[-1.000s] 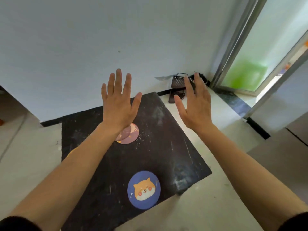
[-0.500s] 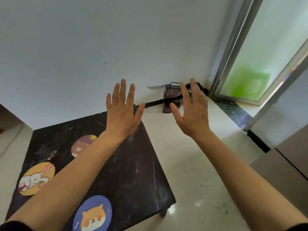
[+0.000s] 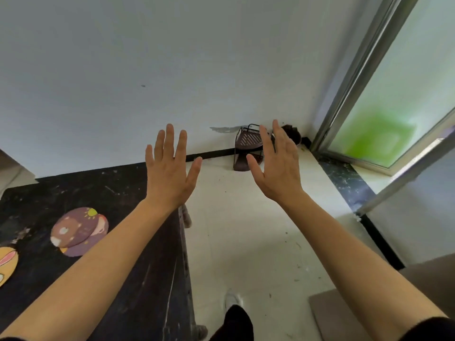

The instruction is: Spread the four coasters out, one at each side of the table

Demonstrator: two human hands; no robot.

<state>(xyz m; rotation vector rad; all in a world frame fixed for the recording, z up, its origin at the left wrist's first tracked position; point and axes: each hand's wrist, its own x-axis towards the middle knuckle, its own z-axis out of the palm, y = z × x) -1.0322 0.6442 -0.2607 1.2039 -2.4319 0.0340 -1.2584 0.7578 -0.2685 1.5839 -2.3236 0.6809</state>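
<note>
A black square table [image 3: 138, 279] fills the lower left. On it a purple bear coaster [image 3: 72, 227] lies overlapping a second purple coaster [image 3: 97, 230] beneath it. At the left edge a yellow rabbit coaster [image 3: 6, 264] is partly cut off. The blue dog coaster is out of view. My left hand [image 3: 170, 171] is raised over the table's far right corner, fingers spread, holding nothing. My right hand [image 3: 278, 166] is raised over the floor to the right, also spread and empty.
A white wall stands behind the table. A dark wire corner rack [image 3: 246, 148] sits on the cream floor in the corner. A glass door with a metal frame [image 3: 354, 77] is at the right. My foot [image 3: 232, 301] is beside the table.
The view has swung right: the table and coasters slid to the left, the blue dog coaster left the frame. Both hands stay raised and spread.
</note>
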